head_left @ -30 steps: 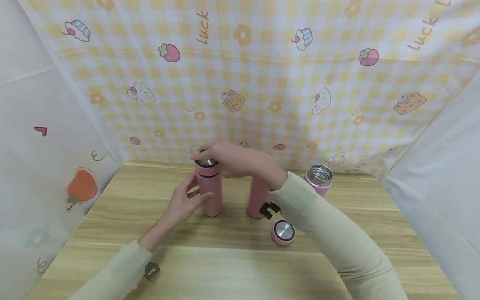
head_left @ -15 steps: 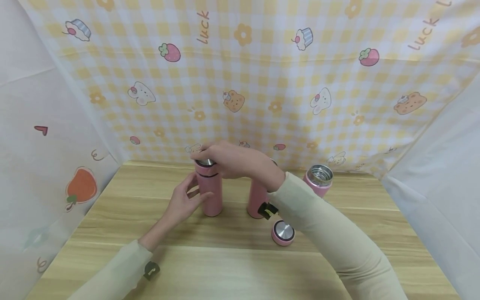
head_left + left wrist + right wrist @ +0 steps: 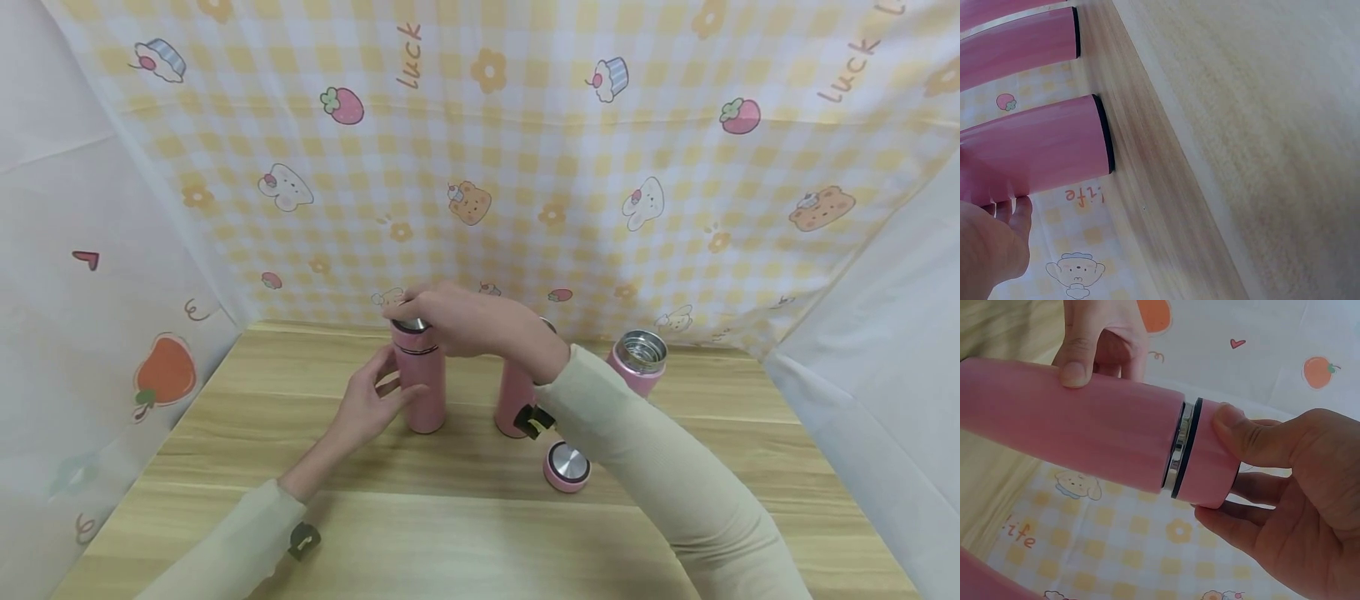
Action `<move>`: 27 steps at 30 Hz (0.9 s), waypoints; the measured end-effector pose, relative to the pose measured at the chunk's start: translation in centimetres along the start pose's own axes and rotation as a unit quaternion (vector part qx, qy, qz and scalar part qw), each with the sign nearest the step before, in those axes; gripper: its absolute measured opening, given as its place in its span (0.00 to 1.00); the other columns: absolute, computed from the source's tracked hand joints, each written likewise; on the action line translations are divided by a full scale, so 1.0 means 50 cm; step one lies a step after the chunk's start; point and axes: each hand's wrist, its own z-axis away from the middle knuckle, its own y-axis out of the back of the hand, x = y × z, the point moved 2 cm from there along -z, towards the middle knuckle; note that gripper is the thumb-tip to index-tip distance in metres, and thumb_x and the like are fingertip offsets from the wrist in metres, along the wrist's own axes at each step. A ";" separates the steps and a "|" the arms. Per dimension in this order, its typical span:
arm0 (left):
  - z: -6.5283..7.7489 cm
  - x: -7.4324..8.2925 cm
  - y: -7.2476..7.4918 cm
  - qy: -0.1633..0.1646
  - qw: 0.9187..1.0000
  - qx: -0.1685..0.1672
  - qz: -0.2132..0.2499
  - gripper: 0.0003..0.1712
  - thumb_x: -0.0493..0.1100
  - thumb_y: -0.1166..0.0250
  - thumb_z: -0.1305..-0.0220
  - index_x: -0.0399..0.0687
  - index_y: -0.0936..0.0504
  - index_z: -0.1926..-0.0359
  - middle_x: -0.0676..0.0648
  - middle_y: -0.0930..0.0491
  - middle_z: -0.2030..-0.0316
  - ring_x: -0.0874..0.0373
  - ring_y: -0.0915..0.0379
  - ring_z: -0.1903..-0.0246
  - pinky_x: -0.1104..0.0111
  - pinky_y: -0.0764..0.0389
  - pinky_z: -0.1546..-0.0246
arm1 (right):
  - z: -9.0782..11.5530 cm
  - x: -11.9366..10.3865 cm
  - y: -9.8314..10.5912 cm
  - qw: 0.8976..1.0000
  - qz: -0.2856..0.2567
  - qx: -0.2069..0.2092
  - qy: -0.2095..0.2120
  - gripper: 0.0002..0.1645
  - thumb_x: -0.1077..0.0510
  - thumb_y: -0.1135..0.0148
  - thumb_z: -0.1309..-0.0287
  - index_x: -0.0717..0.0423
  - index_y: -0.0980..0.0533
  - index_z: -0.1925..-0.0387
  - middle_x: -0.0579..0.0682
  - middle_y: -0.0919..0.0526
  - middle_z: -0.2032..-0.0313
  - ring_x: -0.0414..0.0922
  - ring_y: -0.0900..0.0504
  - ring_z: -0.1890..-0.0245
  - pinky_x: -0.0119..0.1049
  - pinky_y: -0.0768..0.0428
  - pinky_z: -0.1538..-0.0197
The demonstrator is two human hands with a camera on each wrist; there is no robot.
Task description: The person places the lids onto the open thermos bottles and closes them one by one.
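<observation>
On the wooden table (image 3: 420,542), left of another bottle (image 3: 515,396), a pink bottle (image 3: 425,379) stands upright, the left hand (image 3: 367,406) curled round it and the right hand (image 3: 480,321) clamped on its cap (image 3: 1210,459), a metal strip (image 3: 1180,450) showing below the cap

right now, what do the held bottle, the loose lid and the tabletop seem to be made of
Held bottle: probably painted metal; smooth pink with a soft sheen, bare silvery band at the neck.
Loose lid: top disc looks like brushed metal, from its radial glints; pink side could be plastic or painted metal.
Tabletop: wood or wood-look laminate, judging by its pale streaky grain.
</observation>
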 end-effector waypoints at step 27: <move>0.000 0.000 -0.002 0.011 1.000 -0.003 0.015 0.43 0.38 0.26 0.37 0.55 0.34 0.25 0.47 0.29 0.33 0.47 0.32 0.36 0.61 0.22 0.40 | -0.003 0.002 -0.027 0.989 0.071 0.104 -0.081 0.23 0.38 0.34 0.35 0.50 0.20 0.50 0.47 0.26 0.68 0.43 0.28 0.69 0.30 0.28 0.72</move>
